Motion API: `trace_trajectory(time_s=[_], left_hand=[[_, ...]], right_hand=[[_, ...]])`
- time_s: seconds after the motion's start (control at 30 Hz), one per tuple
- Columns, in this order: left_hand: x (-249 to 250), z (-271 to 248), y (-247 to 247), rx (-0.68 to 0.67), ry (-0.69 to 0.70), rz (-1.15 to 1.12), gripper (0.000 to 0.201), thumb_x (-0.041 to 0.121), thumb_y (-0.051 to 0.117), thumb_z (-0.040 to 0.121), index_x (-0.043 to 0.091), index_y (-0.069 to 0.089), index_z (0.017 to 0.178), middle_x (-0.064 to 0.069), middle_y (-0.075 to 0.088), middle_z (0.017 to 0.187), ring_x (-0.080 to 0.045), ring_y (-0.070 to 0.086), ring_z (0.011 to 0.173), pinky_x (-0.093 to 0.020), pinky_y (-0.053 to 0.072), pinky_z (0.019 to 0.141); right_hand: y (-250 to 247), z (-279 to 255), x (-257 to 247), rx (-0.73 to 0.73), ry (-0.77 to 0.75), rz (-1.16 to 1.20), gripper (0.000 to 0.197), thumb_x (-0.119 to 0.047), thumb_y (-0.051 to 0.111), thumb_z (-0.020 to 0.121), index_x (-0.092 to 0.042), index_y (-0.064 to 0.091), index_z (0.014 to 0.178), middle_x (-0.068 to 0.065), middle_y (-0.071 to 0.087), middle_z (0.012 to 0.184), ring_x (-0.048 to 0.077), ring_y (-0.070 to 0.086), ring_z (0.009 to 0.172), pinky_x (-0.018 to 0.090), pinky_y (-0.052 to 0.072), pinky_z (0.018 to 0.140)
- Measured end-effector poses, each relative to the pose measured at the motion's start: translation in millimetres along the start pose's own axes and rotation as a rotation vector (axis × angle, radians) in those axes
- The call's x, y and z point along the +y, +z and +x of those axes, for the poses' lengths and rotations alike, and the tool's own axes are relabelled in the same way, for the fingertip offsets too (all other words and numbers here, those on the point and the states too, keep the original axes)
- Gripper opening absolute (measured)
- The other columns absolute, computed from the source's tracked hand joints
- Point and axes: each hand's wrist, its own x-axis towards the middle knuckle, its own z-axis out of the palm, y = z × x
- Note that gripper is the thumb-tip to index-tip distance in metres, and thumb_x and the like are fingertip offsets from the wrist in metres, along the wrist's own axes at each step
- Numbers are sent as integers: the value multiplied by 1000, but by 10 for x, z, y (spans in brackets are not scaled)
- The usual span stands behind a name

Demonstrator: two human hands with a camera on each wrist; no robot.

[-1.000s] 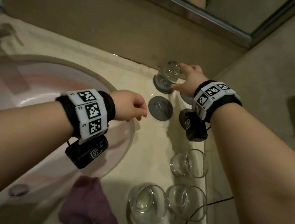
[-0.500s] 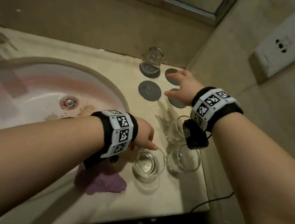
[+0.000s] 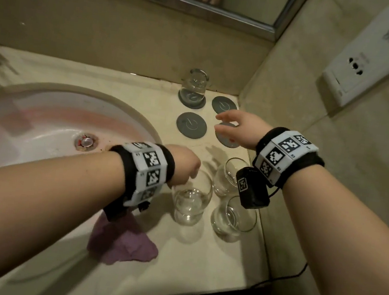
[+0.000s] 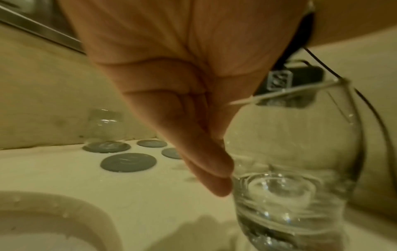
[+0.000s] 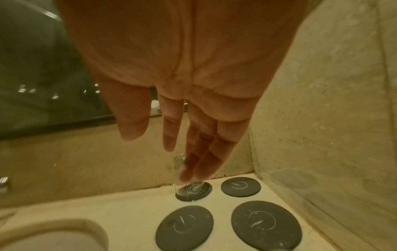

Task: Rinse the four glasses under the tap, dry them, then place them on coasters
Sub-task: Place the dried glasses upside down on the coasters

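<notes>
A left hand (image 3: 184, 164) reaches down over the rim of a clear glass (image 3: 190, 199) standing on the counter (image 3: 189, 264) beside the sink (image 3: 44, 129); its fingers (image 4: 206, 163) lie against the glass wall, though whether they grip it cannot be told. Two more glasses stand just right of it. The right hand (image 3: 239, 126) hovers flat, fingers straight and empty, above dark round coasters (image 5: 266, 222). One coaster at the back carries an upright glass (image 3: 194, 85).

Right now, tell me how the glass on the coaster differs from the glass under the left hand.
The glass on the coaster stands on a grey disc at the back wall; the glass under the left hand stands on bare counter, nearer the front edge. The first is untouched; the left hand reaches the second's rim. Both are clear and upright.
</notes>
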Motion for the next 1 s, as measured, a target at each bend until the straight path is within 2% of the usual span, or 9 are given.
trace_trajectory(time_s=[0.1,0.2,0.27,0.37,0.5,0.67,0.8,0.9,1.0], left_hand=[[-228,11,-212,154,-85,-547,25,-2,42,92,4,58,111,-8,67,100,-16,63,62,-25,54,63],[-431,-6,-411,334,-104,-943,21,-7,41,92,7,56,90,-11,67,88,-16,63,60,-21,54,51],[-521,2,-506,423,-86,-1150,21,-7,44,92,9,56,86,-9,66,83,-16,63,58,-21,54,50],[-576,45,-580,512,-40,-1366,19,-7,42,94,7,55,90,-6,64,79,-15,59,57,-22,55,51],[-602,175,-591,620,-3,-1407,19,-2,42,96,12,55,91,-4,66,84,-9,63,53,-25,57,62],[-671,388,-555,687,-23,-1372,27,7,46,96,8,52,122,-7,63,111,-21,67,82,-34,57,78],[-742,545,-460,657,-121,-1232,21,11,49,95,13,54,115,-10,59,113,-20,65,84,-19,54,62],[-769,641,-429,647,-148,-1135,12,11,50,94,20,57,96,-3,60,103,-20,64,89,-22,53,66],[-749,742,-450,621,-141,-1100,12,13,49,95,20,59,93,5,58,89,-18,63,86,-29,53,73]], right_hand=[[-54,55,47,-7,15,143,39,-42,46,96,-16,55,123,3,66,109,20,63,101,39,48,97],[-71,56,21,-101,66,469,51,-48,37,97,-9,53,126,0,62,92,15,61,77,32,53,77],[-70,52,0,-177,109,673,58,-56,33,95,-10,54,124,4,65,95,17,63,76,31,54,71],[-86,89,-16,-266,123,937,63,-65,34,87,-17,55,123,8,69,99,23,69,78,31,58,65],[-187,165,-72,-266,69,1082,57,-49,53,80,-17,54,127,6,62,96,17,63,67,20,55,54],[-438,370,-47,-158,50,954,30,-34,59,86,-17,55,110,2,60,88,14,55,62,19,47,51],[-631,600,91,100,169,695,41,-31,67,85,-18,48,119,-1,58,88,10,52,60,20,44,51],[-690,816,231,282,224,300,64,-40,74,78,-23,43,132,4,59,120,17,60,88,30,50,72],[-670,971,320,344,197,0,74,-44,73,78,-24,36,139,5,41,142,25,51,120,37,43,96]])
